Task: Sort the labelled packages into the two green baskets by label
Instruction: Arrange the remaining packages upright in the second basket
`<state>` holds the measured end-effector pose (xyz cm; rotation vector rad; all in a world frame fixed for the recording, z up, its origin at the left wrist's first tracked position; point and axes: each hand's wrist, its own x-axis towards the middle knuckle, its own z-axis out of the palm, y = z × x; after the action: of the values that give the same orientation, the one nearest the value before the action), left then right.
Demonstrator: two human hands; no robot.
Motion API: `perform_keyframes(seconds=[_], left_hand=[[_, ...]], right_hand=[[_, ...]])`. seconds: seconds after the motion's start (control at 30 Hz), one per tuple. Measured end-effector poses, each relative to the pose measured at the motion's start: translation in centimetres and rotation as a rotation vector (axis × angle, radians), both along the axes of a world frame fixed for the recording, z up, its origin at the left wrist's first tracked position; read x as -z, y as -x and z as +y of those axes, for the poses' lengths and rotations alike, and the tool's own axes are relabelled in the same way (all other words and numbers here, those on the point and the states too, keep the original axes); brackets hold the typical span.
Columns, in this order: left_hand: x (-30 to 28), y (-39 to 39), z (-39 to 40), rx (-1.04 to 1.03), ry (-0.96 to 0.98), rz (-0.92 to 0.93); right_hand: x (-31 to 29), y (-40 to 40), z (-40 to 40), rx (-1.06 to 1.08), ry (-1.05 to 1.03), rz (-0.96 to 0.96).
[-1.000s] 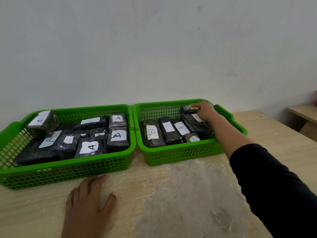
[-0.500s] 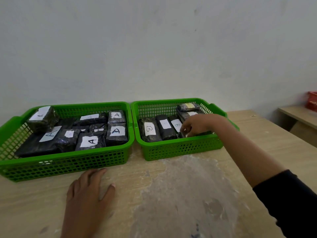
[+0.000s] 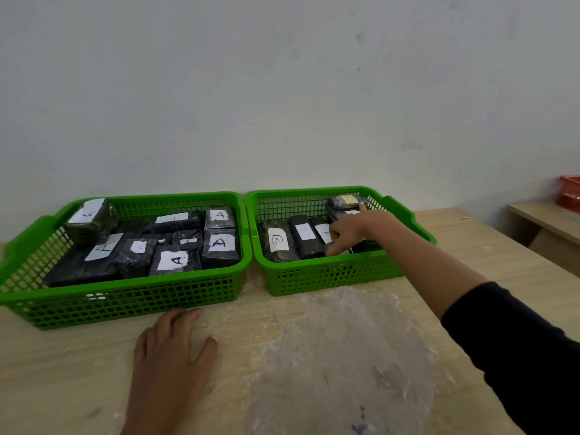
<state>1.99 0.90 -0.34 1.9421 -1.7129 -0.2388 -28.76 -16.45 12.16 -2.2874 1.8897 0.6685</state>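
Since the earlier frames the right hand (image 3: 354, 232) has come off the stacked packages at the back right of its basket and moved toward the front middle of it; its fingers now curl down among the packages near the front wall, thumb sticking up. Whether they pinch one of those packages cannot be told, since the fingertips hide the contact. The left hand (image 3: 171, 356) has stayed flat on the table (image 3: 314, 356), fingers straight and slightly spread, in the lower left of centre, just in front of the left basket.

The left basket (image 3: 125, 296) fills the middle left of the frame and holds black-wrapped packages with white labels, several reading A (image 3: 219, 243). One such package (image 3: 91, 219) sits tilted in its upper left corner. The right basket (image 3: 329, 277), right of centre and touching the left one at the rims, holds a row of black packages, the leftmost labelled B (image 3: 277, 240), and a small stack at the back topped by a package with a yellowish label (image 3: 345, 201).

The table is pale wood grain with a worn, greyish patch in the lower centre. Behind stands a plain off-white wall (image 3: 282, 89). At the right edge, a lower wooden surface (image 3: 546, 221) bears a red item (image 3: 569, 193).
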Motion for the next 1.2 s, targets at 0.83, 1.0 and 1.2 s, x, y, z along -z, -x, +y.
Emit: perform_keyframes(seconds=[0.83, 1.0, 1.2], left_hand=[[-0.1, -0.3, 0.0, 0.012, -0.019, -0.006], [0.1, -0.3, -0.1, 0.016, -0.015, -0.008], [0.3, -0.4, -0.2, 0.019, 0.001, -0.013]], right_hand=[[0.7, 8.0, 1.0, 0.577, 0.653, -0.587], [0.9, 7.7, 1.7, 0.527, 0.538, -0.621], [1.3, 7.3, 1.6, 0.376, 0.474, -0.517]])
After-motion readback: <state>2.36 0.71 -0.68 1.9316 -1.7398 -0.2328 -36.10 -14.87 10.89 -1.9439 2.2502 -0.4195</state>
